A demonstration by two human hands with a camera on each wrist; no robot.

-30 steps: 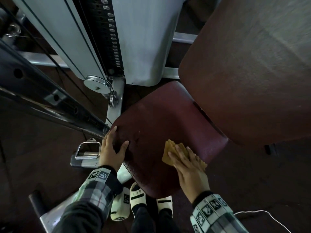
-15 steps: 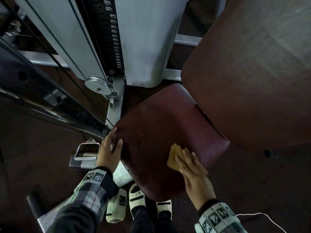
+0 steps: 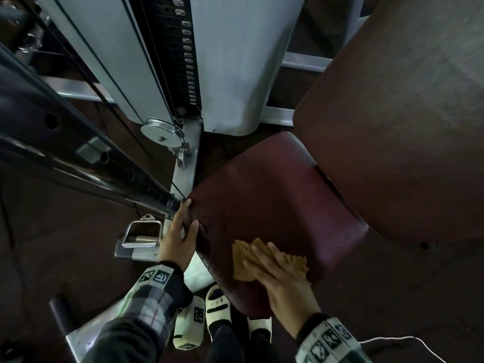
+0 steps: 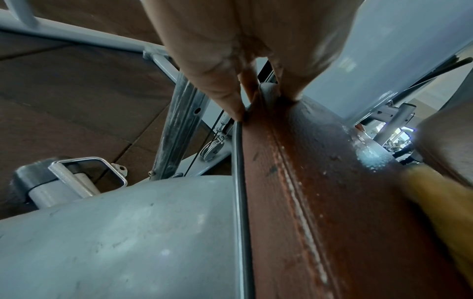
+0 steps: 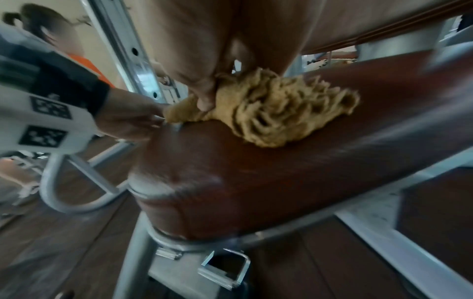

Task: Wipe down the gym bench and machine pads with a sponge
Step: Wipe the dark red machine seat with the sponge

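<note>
The maroon seat pad [image 3: 275,205] lies in the middle of the head view, with the large maroon back pad [image 3: 392,113] rising at the upper right. My right hand [image 3: 275,268] lies flat on a scrunched yellow sponge [image 3: 243,255] and presses it onto the seat near its front edge. The right wrist view shows the sponge [image 5: 276,109] bunched under my thumb on the seat pad [image 5: 256,172]. My left hand [image 3: 180,231] holds the seat's left edge, thumb on top and fingers down the side; the left wrist view shows this left hand [image 4: 266,101] straddling the seat pad [image 4: 307,182].
A grey weight-stack tower [image 3: 183,61] with a pulley [image 3: 161,132] stands behind the seat. A black slanted bar [image 3: 65,158] crosses at the left. A metal D-handle [image 3: 142,234] lies on the floor. My sandalled feet [image 3: 218,307] and a white cable [image 3: 392,339] are below.
My right hand has slid the sponge leftward and nearer along the front of the seat. My left hand has stayed on the seat's left edge.
</note>
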